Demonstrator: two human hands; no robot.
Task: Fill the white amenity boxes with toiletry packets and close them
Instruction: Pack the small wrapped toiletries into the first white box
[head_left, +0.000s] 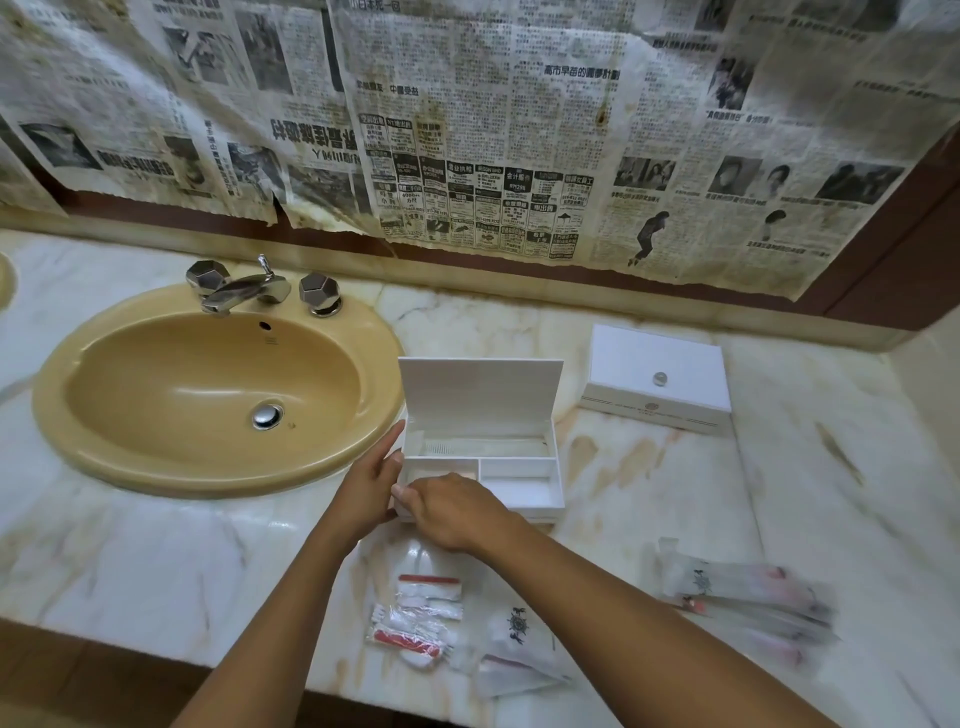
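Observation:
An open white amenity box (524, 491) stands on the marble counter right of the sink, its lid (480, 392) raised. A comb-like item lies in its long back compartment, and a pale packet (441, 474) shows in the front-left compartment. My left hand (370, 486) presses against the box's left wall, thumb on the rim. My right hand (453, 512) curls over the front-left corner; what its fingers hold is hidden. A second white amenity box (657, 376) sits closed at the back right. Loose toiletry packets lie near the front edge: cotton-swab packets (422, 616), white logo packets (515, 639) and long packets (748, 597).
A tan sink (78, 374) with a chrome tap (244, 291) fills the counter's left half. Stained newspaper (467, 130) covers the wall behind. The counter's front edge (156, 642) runs just below the packets.

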